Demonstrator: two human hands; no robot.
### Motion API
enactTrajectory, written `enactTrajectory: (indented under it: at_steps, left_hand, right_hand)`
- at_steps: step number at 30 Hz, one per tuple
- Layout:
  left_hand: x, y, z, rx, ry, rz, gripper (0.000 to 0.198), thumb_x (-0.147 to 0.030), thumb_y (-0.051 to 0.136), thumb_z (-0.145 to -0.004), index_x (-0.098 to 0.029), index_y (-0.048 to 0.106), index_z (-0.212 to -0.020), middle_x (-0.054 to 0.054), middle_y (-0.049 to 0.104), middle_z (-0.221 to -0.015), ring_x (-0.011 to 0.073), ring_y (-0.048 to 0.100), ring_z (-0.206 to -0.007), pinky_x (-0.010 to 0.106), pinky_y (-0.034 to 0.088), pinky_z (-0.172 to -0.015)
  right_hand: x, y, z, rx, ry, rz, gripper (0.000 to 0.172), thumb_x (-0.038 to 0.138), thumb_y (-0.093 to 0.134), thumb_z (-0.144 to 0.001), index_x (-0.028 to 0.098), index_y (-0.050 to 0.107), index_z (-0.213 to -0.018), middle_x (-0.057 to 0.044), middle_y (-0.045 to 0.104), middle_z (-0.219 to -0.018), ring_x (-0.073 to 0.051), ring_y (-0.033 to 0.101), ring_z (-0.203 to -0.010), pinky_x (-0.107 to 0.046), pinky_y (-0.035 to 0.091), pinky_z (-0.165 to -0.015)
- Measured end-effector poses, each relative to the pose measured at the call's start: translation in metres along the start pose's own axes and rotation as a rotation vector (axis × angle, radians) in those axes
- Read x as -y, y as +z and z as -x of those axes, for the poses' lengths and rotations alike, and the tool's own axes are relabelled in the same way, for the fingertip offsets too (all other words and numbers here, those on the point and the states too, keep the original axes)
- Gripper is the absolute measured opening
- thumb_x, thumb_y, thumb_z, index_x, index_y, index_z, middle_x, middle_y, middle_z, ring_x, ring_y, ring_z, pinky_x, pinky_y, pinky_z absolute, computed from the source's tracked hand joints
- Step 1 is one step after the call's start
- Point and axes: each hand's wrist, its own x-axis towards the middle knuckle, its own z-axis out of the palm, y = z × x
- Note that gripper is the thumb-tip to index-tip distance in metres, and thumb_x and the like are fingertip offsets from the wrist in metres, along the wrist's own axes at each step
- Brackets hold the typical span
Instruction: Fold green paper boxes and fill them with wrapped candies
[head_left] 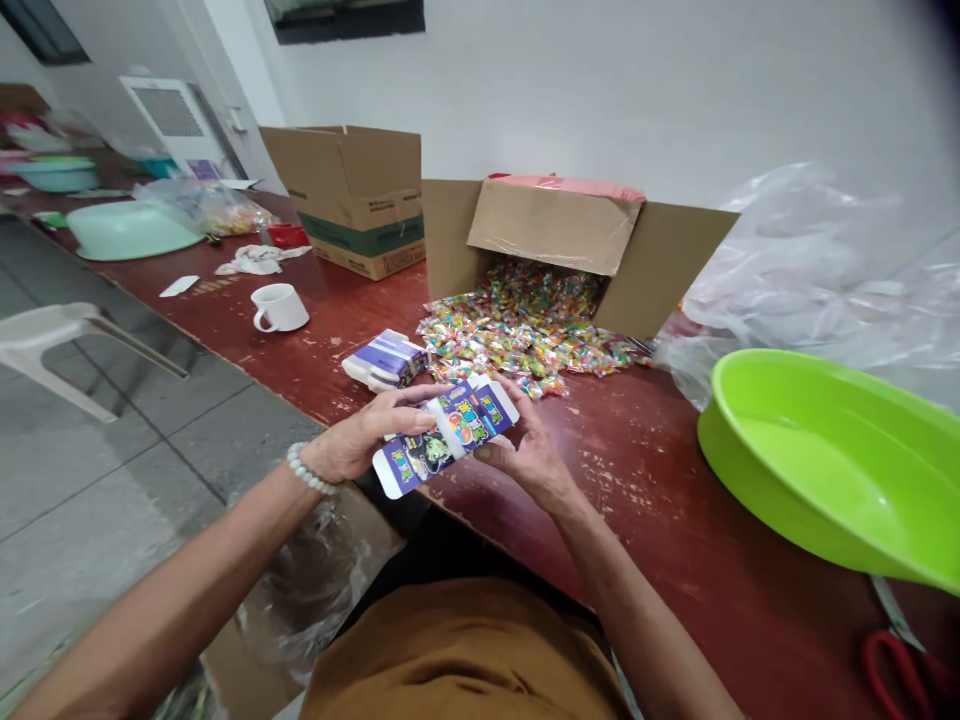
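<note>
Between my two hands, over the table's front edge, is a small purple printed candy box (468, 424) with white end flaps standing out. My left hand (379, 432), with a bead bracelet at the wrist, is closed on its left part, thumb on top. The fingers of my right hand (534, 450) grip the box's right part from behind and below. Just beyond lies a stack of flat purple boxes (388, 358). Behind that, small wrapped candies (502, 335) spill out of a cardboard carton (559, 225) tipped on its side.
On the red table (637, 560) stand a green basin (825, 470) at right, a white mug (279, 307) and another open carton (367, 215). Clear plastic bags (810, 260) lie by the wall. Red-handled scissors (892, 665) lie at lower right. A white stool (67, 335) stands at left.
</note>
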Motion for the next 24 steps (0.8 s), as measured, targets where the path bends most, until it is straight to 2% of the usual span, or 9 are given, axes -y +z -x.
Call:
enactTrajectory:
  at_steps: [4,8,12,14,16,18,20,24]
  left_hand:
    - [0.002,0.002,-0.007,-0.02,-0.029,-0.03,0.074,-0.027,0.084,-0.063,-0.013,0.059,-0.131,0.011,0.078,-0.103,0.0198,0.073,-0.074,0.028,0.058,-0.075]
    - [0.006,0.0,-0.016,0.003,-0.057,-0.068,0.072,-0.028,0.083,-0.064,-0.012,0.061,-0.131,0.013,0.076,-0.111,0.0202,0.073,-0.079,0.027,0.057,-0.073]
    - [0.012,-0.002,-0.023,0.117,-0.109,-0.062,0.066,-0.033,0.08,-0.068,-0.011,0.063,-0.128,0.015,0.075,-0.111,0.0205,0.072,-0.082,0.027,0.056,-0.072]
    - [0.015,-0.003,-0.026,0.186,-0.147,-0.046,0.061,-0.035,0.078,-0.071,-0.01,0.065,-0.125,0.015,0.075,-0.111,0.0207,0.072,-0.083,0.027,0.055,-0.073]
    - [0.017,-0.003,-0.029,0.211,-0.197,-0.028,0.055,-0.035,0.076,-0.073,-0.009,0.068,-0.121,0.015,0.076,-0.108,0.0204,0.072,-0.081,0.028,0.055,-0.074]
    - [0.019,-0.003,-0.033,0.166,-0.227,0.013,0.046,-0.037,0.073,-0.078,-0.009,0.07,-0.114,0.014,0.078,-0.099,0.0197,0.071,-0.076,0.028,0.055,-0.073]
    - [0.02,-0.006,-0.037,0.09,-0.256,0.069,0.043,-0.045,0.066,-0.084,-0.009,0.071,-0.107,0.012,0.079,-0.089,0.0207,0.071,-0.071,0.03,0.055,-0.071]
    - [0.02,-0.027,-0.04,0.02,-0.337,0.138,0.063,-0.064,0.046,-0.091,-0.008,0.073,-0.101,0.013,0.078,-0.085,0.0259,0.072,-0.073,0.034,0.057,-0.063]
  right_hand:
    - [0.001,-0.004,0.004,0.0,0.034,-0.08,0.088,0.052,0.087,-0.064,0.033,0.049,-0.14,-0.006,0.059,-0.136,-0.028,0.058,-0.119,-0.043,0.048,-0.1]
    - [-0.006,-0.018,0.006,0.007,0.022,-0.083,0.08,0.057,0.081,-0.07,0.033,0.05,-0.14,-0.005,0.059,-0.137,-0.029,0.056,-0.123,-0.043,0.048,-0.101]
    - [-0.003,-0.032,0.006,0.015,-0.025,0.045,0.096,0.055,0.086,-0.065,0.036,0.04,-0.148,-0.005,0.045,-0.151,-0.033,0.044,-0.137,-0.048,0.04,-0.11]
    - [0.004,-0.035,0.006,0.063,-0.075,0.119,0.102,0.049,0.092,-0.059,0.035,0.043,-0.147,-0.005,0.043,-0.153,-0.034,0.041,-0.139,-0.048,0.038,-0.113]
    - [0.011,-0.035,0.006,0.122,-0.092,0.147,0.101,0.044,0.095,-0.054,0.033,0.048,-0.143,-0.007,0.049,-0.148,-0.035,0.048,-0.133,-0.049,0.041,-0.11]
    - [0.013,-0.032,0.008,0.137,-0.046,0.136,0.096,0.04,0.095,-0.054,0.031,0.053,-0.14,-0.008,0.058,-0.137,-0.033,0.058,-0.12,-0.048,0.047,-0.103]
    - [0.006,-0.027,0.01,0.077,0.035,0.081,0.086,0.037,0.094,-0.057,0.028,0.058,-0.134,-0.007,0.065,-0.125,-0.029,0.064,-0.107,-0.043,0.053,-0.093]
    - [-0.023,-0.014,0.016,-0.186,0.204,-0.204,0.063,0.043,0.088,-0.066,0.025,0.064,-0.122,-0.002,0.073,-0.101,-0.02,0.068,-0.084,-0.032,0.058,-0.077]
